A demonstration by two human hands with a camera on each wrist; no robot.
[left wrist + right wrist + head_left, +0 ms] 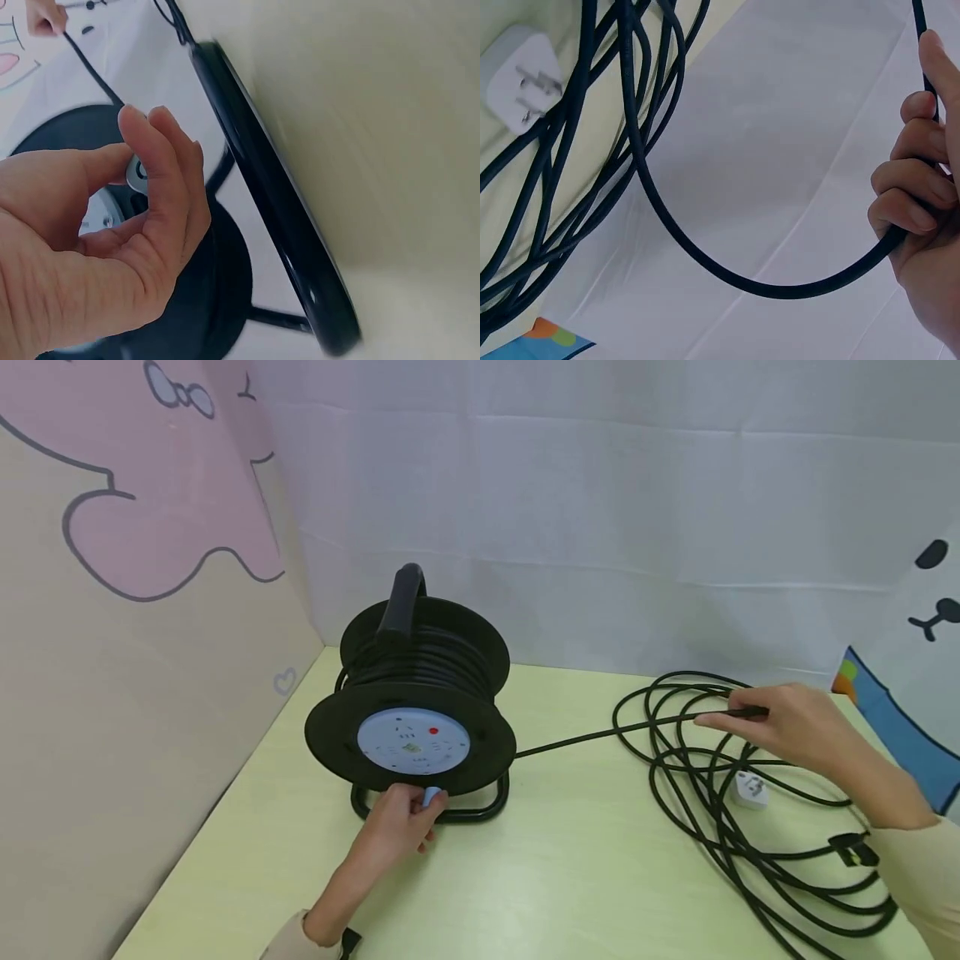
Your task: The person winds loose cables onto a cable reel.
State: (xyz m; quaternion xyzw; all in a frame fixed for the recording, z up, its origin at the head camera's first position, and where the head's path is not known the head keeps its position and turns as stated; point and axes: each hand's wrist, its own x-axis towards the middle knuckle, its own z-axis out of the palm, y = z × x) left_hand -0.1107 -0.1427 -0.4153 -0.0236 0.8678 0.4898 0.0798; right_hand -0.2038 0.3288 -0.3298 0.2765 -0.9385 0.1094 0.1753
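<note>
Cable reel (411, 710) stands upright on its black tube stand toward the left of the pale green table (570, 877), pale blue socket face turned to me, carry handle (401, 597) on top. I have my left hand (401, 827) at the lower rim of the near flange, fingers and thumb curled round the small blue crank knob (432, 795); the left wrist view shows thumb and forefinger pinched in on it, though the knob itself is mostly hidden there. From the reel's right side the black cable (577, 741) runs taut and nearly level across the table, long axis left to right, straight to my right hand (787, 727). That hand holds the cable with fingers curled round it; in the right wrist view the cord loops under the bent fingers (911, 206). So the reel lies to the left of the right-hand grip, with the line between them almost straight; left hand is the one on the reel, right hand well apart from it. Beyond and below the right hand the slack lies in a loose pile of loops (750, 835), with the white plug (750, 791) resting prongs-up among them. White sheet behind, cartoon panel at left.
</note>
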